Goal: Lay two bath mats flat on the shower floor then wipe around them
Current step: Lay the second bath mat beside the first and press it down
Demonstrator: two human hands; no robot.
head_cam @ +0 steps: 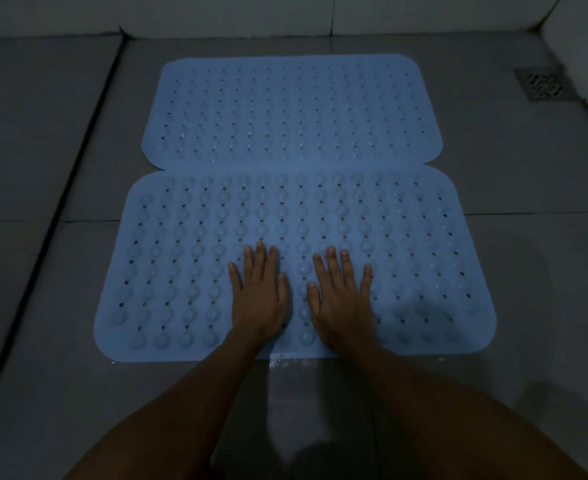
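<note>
Both hands flat on the near blue mat (pixel 406 244), palms down, fingers straight and spread, gripping nothing. Left hand (pixel 259 292) and right hand (pixel 342 299) sit side by side near the mat's front edge, apart. Far mat (pixel 292 112) lies flat beyond the fingertips, its near edge meeting the near mat. Grey tiled shower floor (pixel 60 306) around both. Floor drain (pixel 541 84) far right of the fingers, by the wall.
</note>
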